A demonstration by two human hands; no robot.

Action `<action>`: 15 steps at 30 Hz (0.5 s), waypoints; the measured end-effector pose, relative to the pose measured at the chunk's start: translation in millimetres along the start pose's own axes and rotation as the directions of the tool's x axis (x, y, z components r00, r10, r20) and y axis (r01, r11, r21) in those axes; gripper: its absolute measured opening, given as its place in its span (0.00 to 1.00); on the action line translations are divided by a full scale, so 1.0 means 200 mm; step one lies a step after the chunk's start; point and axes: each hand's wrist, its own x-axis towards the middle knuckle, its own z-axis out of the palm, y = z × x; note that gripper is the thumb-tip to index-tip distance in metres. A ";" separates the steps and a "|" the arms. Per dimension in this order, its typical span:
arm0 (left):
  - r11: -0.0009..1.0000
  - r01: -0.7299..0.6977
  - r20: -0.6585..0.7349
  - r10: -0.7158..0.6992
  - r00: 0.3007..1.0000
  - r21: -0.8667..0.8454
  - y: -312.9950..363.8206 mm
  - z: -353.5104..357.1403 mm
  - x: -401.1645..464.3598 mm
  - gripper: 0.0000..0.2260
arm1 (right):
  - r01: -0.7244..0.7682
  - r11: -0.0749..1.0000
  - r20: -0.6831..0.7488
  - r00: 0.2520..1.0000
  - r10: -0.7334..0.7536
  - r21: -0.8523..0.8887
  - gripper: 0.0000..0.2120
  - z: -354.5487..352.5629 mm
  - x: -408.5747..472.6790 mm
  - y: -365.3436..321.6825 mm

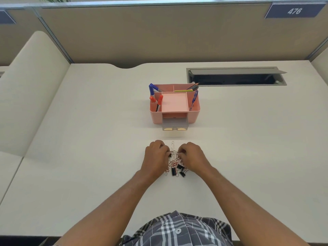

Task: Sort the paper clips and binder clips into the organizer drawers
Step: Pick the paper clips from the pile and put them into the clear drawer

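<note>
left hand [156,153] and right hand [190,155] | both curled, pinching into clip pile [175,166] between them | open drawer [174,125] straight beyond, toward table's far edge

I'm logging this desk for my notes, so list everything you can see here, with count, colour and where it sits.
Organizer: one, pink, middle of the desk, beyond the hands.
Drawer: one, grey, pulled out at the organizer's front.
Markers: two blue, two red, in the organizer's left compartments.
Pencils: a few, grey and yellow-green, back right compartment.
Blue pen: one, right compartment.
Paper clips: a tangled pile, silver and reddish, between the hands; count unclear.
Binder clips: several, black, near edge of the pile.
Cable hatch: one, grey, open, far right of the desk.
Number plate: one, blue, reads 476, on the partition.
Left hand: fingers curled into the pile.
Right hand: the same.
</note>
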 end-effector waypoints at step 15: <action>0.948 0.082 -0.125 -0.126 0.984 -0.308 0.12 -0.22 0.15 0.04 | -0.042 0.701 -0.136 0.971 0.195 0.712 0.09 -0.24 0.04 -0.06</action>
